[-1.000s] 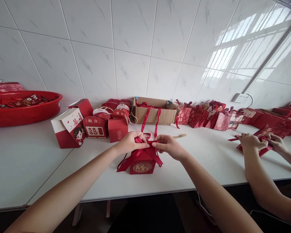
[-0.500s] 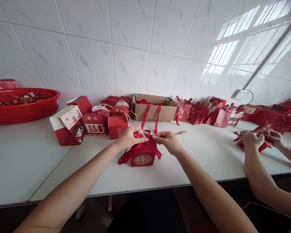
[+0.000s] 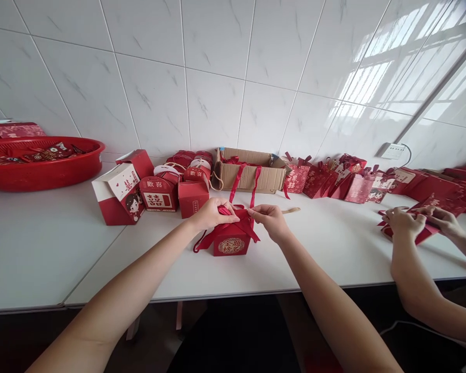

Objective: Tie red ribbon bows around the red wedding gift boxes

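Note:
A small red gift box (image 3: 232,245) with a gold emblem and gold characters stands upright on the white table. Red ribbon (image 3: 207,241) lies across its top, with tails hanging over the sides. On the left of the box top, my left hand (image 3: 213,214) pinches the ribbon between thumb and fingers. Opposite it, my right hand (image 3: 271,220) holds another part of the ribbon, thumb pressed to forefinger. The knot between my hands is partly hidden by my fingers. A red cord loop sticks out at the box's left side.
Behind the box stands a cardboard carton (image 3: 252,177) with red ribbons draped over its front. Red and white gift boxes (image 3: 158,194) stand left of it, beside a red plastic basin (image 3: 42,173). Small red bags (image 3: 359,187) line the wall. At right, a co-worker's hands (image 3: 406,221) handle another red box.
My right hand has drawn slightly away from my left, and the ribbon between them looks flatter. The whole view has shifted a little; the box stays in place.

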`<state>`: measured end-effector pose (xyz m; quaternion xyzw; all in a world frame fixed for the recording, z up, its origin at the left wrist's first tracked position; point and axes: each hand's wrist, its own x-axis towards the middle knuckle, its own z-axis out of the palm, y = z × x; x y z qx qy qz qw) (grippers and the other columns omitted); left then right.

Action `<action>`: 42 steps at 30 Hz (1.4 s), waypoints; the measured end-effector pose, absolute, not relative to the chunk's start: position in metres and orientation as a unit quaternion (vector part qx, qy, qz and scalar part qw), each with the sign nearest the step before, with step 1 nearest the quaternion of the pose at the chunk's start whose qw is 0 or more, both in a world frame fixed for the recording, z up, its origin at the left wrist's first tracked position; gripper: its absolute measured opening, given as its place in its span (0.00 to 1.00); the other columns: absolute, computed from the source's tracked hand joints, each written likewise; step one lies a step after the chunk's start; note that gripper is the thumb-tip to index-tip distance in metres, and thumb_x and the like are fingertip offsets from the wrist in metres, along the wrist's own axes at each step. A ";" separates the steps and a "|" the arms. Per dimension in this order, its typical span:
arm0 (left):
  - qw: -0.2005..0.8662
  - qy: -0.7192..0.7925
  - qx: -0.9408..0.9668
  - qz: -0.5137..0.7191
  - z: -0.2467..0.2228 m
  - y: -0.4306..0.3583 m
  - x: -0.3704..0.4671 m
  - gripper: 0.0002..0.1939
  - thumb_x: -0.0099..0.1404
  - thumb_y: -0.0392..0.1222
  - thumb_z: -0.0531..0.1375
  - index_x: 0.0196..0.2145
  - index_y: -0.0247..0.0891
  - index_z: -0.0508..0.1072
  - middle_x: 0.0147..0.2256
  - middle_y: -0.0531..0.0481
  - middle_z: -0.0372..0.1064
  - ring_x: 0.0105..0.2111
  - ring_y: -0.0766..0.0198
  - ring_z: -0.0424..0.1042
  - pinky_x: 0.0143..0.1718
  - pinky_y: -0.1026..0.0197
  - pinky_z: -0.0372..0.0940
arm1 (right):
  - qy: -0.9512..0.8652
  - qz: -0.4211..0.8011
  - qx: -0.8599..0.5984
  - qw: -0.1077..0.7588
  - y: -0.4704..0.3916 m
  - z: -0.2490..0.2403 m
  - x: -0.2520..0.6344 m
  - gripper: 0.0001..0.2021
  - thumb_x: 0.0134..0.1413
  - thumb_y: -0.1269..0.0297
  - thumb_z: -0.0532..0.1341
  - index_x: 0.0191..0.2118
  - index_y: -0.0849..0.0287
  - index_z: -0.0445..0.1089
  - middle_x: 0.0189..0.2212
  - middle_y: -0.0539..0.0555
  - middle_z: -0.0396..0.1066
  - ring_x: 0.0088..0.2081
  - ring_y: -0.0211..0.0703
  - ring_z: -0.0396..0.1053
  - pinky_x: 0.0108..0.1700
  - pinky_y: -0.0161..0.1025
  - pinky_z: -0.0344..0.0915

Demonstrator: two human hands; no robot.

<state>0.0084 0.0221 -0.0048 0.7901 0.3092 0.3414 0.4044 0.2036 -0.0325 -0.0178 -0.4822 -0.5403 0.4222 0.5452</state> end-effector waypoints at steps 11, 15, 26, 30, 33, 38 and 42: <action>0.452 0.286 0.780 0.324 -0.004 0.017 0.011 0.14 0.48 0.46 0.69 0.20 0.37 0.68 0.29 0.44 0.76 0.49 0.51 0.69 0.49 0.51 0.63 | -0.527 0.411 -0.482 0.567 -0.034 -0.024 0.204 0.17 0.35 0.49 0.70 0.23 0.60 0.73 0.19 0.50 0.67 0.24 0.37 0.61 0.29 0.37 0.59; 0.467 0.266 0.770 0.345 -0.008 0.017 0.009 0.17 0.48 0.44 0.69 0.18 0.37 0.63 0.27 0.47 0.74 0.49 0.51 0.70 0.47 0.53 0.65 | -0.534 0.424 -0.466 0.564 -0.036 -0.021 0.206 0.16 0.36 0.51 0.71 0.25 0.60 0.73 0.21 0.50 0.68 0.26 0.37 0.61 0.30 0.37 0.59; 0.481 0.255 0.762 0.351 -0.008 0.018 0.003 0.18 0.60 0.53 0.60 0.26 0.34 0.76 0.34 0.43 0.76 0.38 0.55 0.72 0.41 0.56 0.64 | -0.558 0.452 -0.418 0.556 -0.037 -0.024 0.209 0.15 0.43 0.51 0.68 0.27 0.59 0.72 0.22 0.50 0.68 0.25 0.35 0.59 0.29 0.36 0.57; 0.486 0.255 0.758 0.353 -0.005 0.014 0.003 0.19 0.61 0.54 0.58 0.29 0.34 0.77 0.34 0.43 0.75 0.39 0.56 0.71 0.42 0.57 0.63 | -0.559 0.462 -0.408 0.555 -0.037 -0.023 0.209 0.14 0.44 0.52 0.68 0.27 0.59 0.72 0.21 0.48 0.66 0.25 0.34 0.58 0.29 0.35 0.56; 0.497 0.255 0.753 0.348 -0.005 0.013 0.002 0.16 0.58 0.52 0.61 0.30 0.34 0.76 0.33 0.44 0.75 0.35 0.58 0.71 0.38 0.58 0.63 | -0.558 0.468 -0.406 0.551 -0.038 -0.021 0.210 0.14 0.45 0.53 0.67 0.27 0.59 0.71 0.21 0.48 0.65 0.24 0.33 0.58 0.29 0.35 0.56; 0.463 0.295 0.764 0.338 -0.007 0.010 0.001 0.13 0.55 0.48 0.63 0.30 0.34 0.73 0.33 0.47 0.73 0.31 0.62 0.69 0.33 0.60 0.61 | -0.565 0.475 -0.408 0.537 -0.040 -0.021 0.208 0.14 0.46 0.52 0.66 0.27 0.60 0.70 0.21 0.47 0.64 0.23 0.33 0.58 0.28 0.34 0.57; 0.450 0.324 0.759 0.340 -0.004 0.003 0.001 0.12 0.55 0.49 0.63 0.27 0.36 0.71 0.33 0.47 0.73 0.29 0.63 0.68 0.32 0.59 0.61 | -0.570 0.480 -0.404 0.531 -0.041 -0.022 0.206 0.14 0.46 0.53 0.66 0.31 0.59 0.69 0.20 0.47 0.64 0.23 0.33 0.59 0.27 0.34 0.58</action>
